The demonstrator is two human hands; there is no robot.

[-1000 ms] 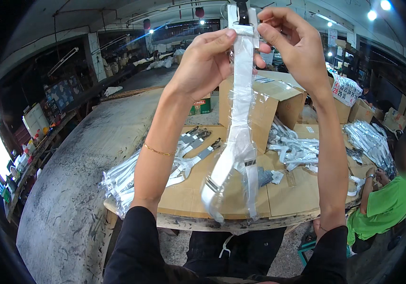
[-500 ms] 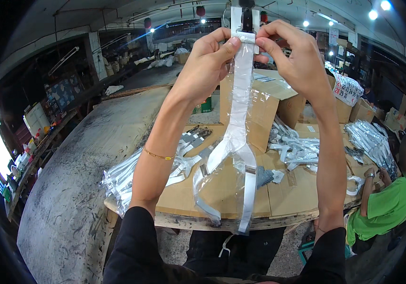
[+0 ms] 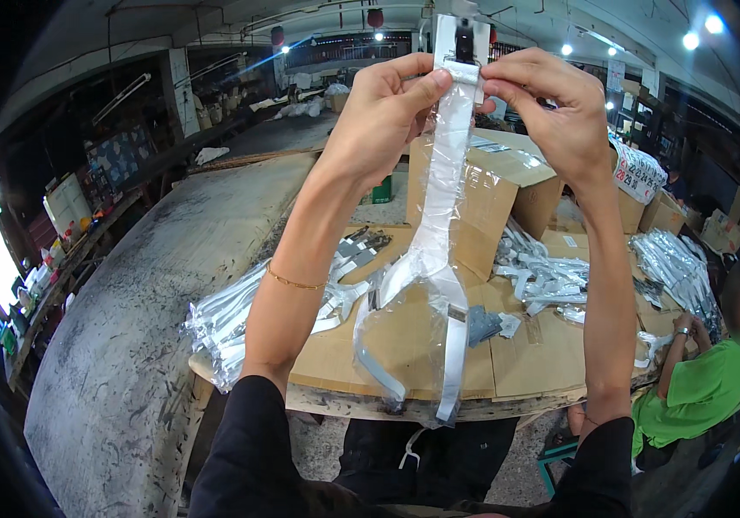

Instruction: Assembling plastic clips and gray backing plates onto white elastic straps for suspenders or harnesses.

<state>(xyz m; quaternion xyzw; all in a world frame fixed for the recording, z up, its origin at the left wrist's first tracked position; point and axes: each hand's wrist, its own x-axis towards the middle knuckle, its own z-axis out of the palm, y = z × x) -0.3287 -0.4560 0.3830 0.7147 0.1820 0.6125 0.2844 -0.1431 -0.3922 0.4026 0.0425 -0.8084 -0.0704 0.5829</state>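
White Y-shaped suspenders (image 3: pixel 444 190) hang upright before me inside a clear plastic sleeve. Their two lower straps spread apart and carry metal pieces. At the top, a black clip (image 3: pixel 465 41) sits against a white card (image 3: pixel 445 39). My left hand (image 3: pixel 396 104) pinches the left edge of the folded strap just below the clip, thumb in front. On the opposite edge, my right hand (image 3: pixel 551 108) pinches with thumb and fingertips. Some fingers of both hands are hidden behind the card and strap.
Bagged white straps (image 3: pixel 232 324) lie in a pile at left on the cardboard-covered table (image 3: pixel 534 363). More straps (image 3: pixel 547 268) and small grey cards (image 3: pixel 484 324) lie to the right. An open cardboard box (image 3: pixel 473 211) stands behind. A person in a green shirt (image 3: pixel 702 380) sits at right.
Both hands and the top of the suspenders have shifted slightly to the right in view. The hold stays the same, and the strap now leans a little more.
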